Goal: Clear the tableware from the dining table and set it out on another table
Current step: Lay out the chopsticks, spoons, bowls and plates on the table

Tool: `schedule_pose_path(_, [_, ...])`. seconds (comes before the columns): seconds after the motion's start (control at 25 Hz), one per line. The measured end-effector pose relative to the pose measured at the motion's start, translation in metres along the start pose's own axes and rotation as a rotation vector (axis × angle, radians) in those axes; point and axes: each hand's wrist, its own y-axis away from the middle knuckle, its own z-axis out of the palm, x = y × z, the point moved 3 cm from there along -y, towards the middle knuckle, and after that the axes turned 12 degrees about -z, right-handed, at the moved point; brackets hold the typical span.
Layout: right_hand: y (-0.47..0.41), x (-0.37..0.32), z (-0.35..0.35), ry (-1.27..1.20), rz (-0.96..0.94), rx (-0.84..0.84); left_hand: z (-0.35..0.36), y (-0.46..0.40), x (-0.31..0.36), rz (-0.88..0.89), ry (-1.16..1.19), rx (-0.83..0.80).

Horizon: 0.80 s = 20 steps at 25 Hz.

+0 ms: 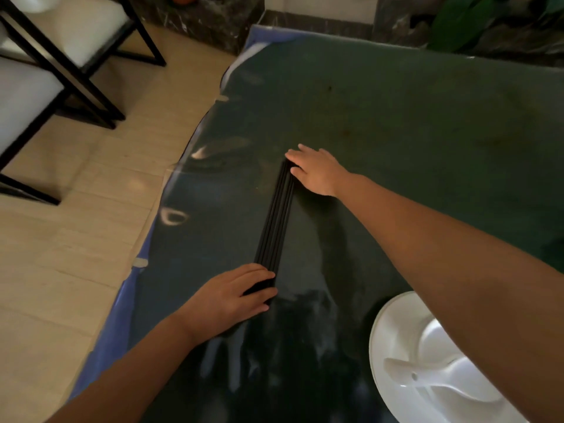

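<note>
Two hands: both lie on a bundle of black chopsticks (276, 222) on the dark green surface (412, 117).
Chopsticks: side by side in a flat row, running from 6 o'clock up toward 12 o'clock, a little left of centre.
Left hand (232, 296): palm down on the near end, fingers loosely spread over the sticks, pressing rather than pinching.
Right hand (314, 170): flat at the far end, fingers spread, fingertips (294, 154) touching the stick tips.
White plate (393, 328): at 5 o'clock, partly under the right forearm, with white spoons (427, 374) lying in it.
Surface cover: glossy clear sheet with glare.
Chairs (61, 56): black frames, white seats, at 10 o'clock on the pale tiled floor (76, 239).
</note>
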Motion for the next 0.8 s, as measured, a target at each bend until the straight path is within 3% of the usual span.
schedule_pose_path(0.2, [0.015, -0.01, -0.006, -0.014, 0.013, 0.082, -0.003, -0.007, 0.0, 0.107, -0.103, 0.048])
schedule_pose_path(0.36, [0.088, -0.02, -0.044, -0.28, 0.038, 0.363, -0.024, -0.012, 0.011, 0.092, -0.15, 0.09])
schedule_pose_path(0.44, [0.163, -0.03, -0.054, -0.344, -0.024, 0.342, -0.033, -0.02, 0.035, -0.06, -0.108, 0.116])
schedule_pose_path(0.52, [0.238, -0.04, -0.051, -0.315, -0.013, 0.213, -0.036, -0.028, 0.072, -0.295, 0.04, 0.076])
schedule_pose_path(0.68, [0.339, -0.045, -0.028, -0.304, 0.16, 0.206, -0.023, -0.033, 0.148, -0.932, 0.731, -0.179])
schedule_pose_path(0.8, [0.369, -0.055, -0.009, -0.199, 0.243, 0.196, -0.01, -0.038, 0.176, -1.02, 0.848, -0.295])
